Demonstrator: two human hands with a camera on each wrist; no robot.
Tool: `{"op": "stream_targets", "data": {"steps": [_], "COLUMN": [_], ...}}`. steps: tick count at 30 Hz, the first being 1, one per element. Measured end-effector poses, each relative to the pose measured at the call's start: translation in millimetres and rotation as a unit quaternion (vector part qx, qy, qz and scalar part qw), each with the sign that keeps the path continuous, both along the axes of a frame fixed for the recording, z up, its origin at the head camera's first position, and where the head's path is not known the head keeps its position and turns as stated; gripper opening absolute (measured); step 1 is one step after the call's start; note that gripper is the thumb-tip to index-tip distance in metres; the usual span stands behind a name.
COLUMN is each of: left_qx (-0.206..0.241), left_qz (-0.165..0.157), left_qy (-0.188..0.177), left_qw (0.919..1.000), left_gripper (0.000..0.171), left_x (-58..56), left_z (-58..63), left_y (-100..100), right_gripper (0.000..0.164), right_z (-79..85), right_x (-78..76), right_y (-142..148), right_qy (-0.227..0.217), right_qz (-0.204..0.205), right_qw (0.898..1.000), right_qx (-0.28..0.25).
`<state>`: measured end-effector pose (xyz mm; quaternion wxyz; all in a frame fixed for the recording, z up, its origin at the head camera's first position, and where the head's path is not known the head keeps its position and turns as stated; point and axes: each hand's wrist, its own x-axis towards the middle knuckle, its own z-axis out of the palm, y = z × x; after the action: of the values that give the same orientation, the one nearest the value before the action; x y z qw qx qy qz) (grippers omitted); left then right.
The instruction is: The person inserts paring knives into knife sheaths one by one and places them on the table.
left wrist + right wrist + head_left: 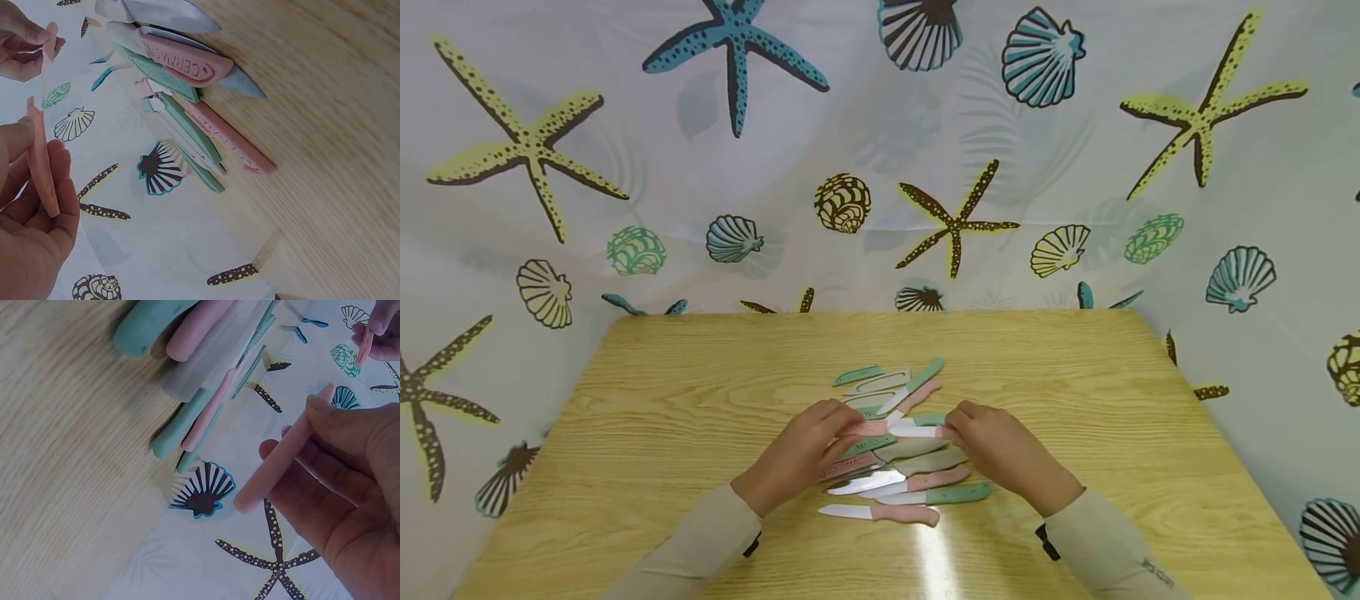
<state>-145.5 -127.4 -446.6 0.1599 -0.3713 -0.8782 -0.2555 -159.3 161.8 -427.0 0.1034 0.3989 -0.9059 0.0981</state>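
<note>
My left hand pinches a pink blade sheath between thumb and fingers. My right hand grips the pink handle of a paring knife, its white blade pointing left toward the sheath in the head view. The blade tip comes close to the sheath's open end, both held above a pile of knives and sheaths. Beneath the hands lie a green sheath and a pink sheath. A pink-handled knife lies nearest the front, with a green-handled knife just behind it.
Behind the hands, another green-handled knife lies slanted across the pile near a white sheath and a green sheath. Everything rests on a wooden table. A shell-and-starfish patterned cloth stands along its back and sides.
</note>
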Motion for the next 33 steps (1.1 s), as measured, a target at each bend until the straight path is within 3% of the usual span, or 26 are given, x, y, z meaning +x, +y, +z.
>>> {"op": "stream_targets", "data": {"steps": [16, 25, 33], "left_qx": [0.005, 0.016, 0.041], "left_qz": [-0.003, -0.004, -0.031], "left_qy": [0.015, 0.014, 0.04], "left_qw": [0.9999, 0.9998, 0.9979], "left_gripper": [0.021, 0.015, 0.013], "left_x": [-0.2, -1.2, -5.2], "left_z": [-3.8, -2.7, 0.6], "left_y": [-2, 4, 16], "right_gripper": [0.006, 0.006, 0.008], "right_z": [-0.2, -2.8, 1.0], "right_x": [3.7, 5.8, 10.2], "right_y": [-2, -8, -16], "right_qy": [-0.012, 0.012, 0.037], "right_qz": [-0.003, 0.002, 0.011], "right_qw": [1.0, 1.0, 0.999], "right_qx": [-0.02, -0.017, -0.031]}}
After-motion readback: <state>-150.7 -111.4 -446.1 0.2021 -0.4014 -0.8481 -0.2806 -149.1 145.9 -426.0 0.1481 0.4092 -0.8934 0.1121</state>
